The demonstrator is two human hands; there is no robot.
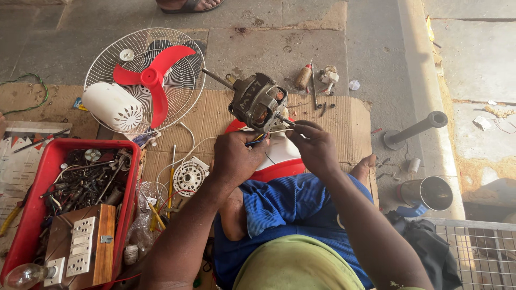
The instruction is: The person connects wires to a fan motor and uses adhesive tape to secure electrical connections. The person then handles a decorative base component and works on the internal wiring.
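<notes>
A grey fan motor (257, 101) with a long steel shaft sits over a red and white fan housing (279, 156) on a cardboard sheet. My left hand (235, 158) grips thin wires (258, 139) coming from the motor's underside. My right hand (313, 146) pinches the wire ends just below the motor's short shaft end. Both hands work close together above my blue-clad knee.
A white fan guard with red blades (153, 80) and a white motor cover (113, 106) lies at left. A red tray (32, 215) holds tools, wires and a wooden switchboard (86, 244). Screwdrivers (172, 180), a steel cup (430, 193) and a grey pipe (416, 129) lie around.
</notes>
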